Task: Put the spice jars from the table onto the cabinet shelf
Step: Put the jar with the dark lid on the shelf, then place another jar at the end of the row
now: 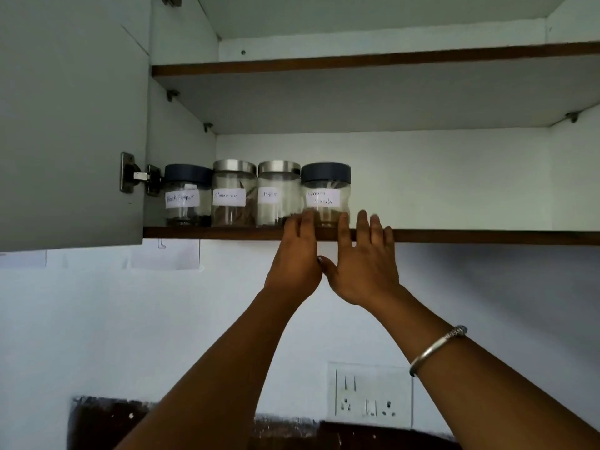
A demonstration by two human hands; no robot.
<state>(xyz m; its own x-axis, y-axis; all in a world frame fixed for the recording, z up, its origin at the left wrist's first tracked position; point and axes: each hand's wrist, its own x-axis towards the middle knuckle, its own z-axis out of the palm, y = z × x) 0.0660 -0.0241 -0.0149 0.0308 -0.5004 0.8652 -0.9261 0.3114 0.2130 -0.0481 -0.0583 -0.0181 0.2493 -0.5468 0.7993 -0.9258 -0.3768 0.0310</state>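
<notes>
Spice jars (233,203) lined on cabinet shelf (487,237), white wall (113,319), socket (370,396)

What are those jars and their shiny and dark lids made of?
The cinnamon jar looks like clear glass or plastic, I cannot tell which: the sticks show through. Its silver lid seems brushed metal, with a soft shine. The garam masala jar's lid looks like matt dark plastic, hardly any shine.

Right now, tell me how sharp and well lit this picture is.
Head view: dim, flat light, with a soft shadow on the wall under the shelf; the fingertips of the left hand and right hand at the garam masala jar are motion-blurred; labels read, though faintly on the cloves jar.
</notes>
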